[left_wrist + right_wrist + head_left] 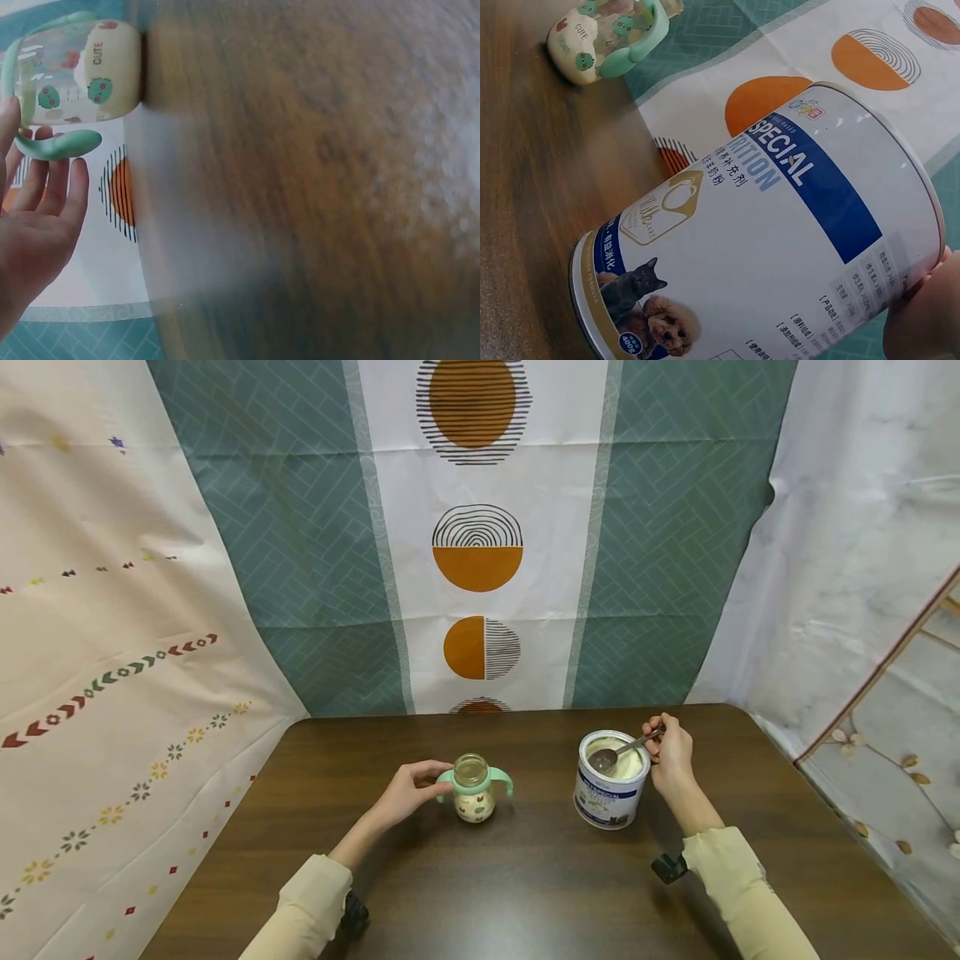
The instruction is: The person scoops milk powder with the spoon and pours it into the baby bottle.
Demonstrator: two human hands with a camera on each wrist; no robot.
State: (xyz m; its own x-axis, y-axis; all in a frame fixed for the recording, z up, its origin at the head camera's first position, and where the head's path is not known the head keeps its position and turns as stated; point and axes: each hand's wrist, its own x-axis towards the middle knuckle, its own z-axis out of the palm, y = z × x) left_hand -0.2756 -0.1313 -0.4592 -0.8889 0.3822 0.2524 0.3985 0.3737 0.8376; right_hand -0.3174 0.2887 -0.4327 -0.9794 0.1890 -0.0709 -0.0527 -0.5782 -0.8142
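Note:
A small clear baby bottle (pixel 474 807) with mint-green handles stands uncapped near the table's middle, pale powder in its lower part. My left hand (pixel 405 795) holds its left handle (pixel 67 144) between thumb and fingers. To the right stands an open white and blue tin (pixel 609 802) of pale powder; its label shows a cat and a dog. My right hand (pixel 672 753) grips a metal spoon (pixel 604 761) by its handle, at the tin's right rim. The spoon's bowl lies over the powder inside the opening. In the right wrist view, the tin (pixel 742 217) hides most of that hand.
The dark wooden table (pixel 525 877) reaches back to a hanging patterned cloth (pixel 483 652). Pale cloths hang on the left and right sides. A dark wrist camera (pixel 669 867) sits on my right wrist, another (pixel 355 913) on my left.

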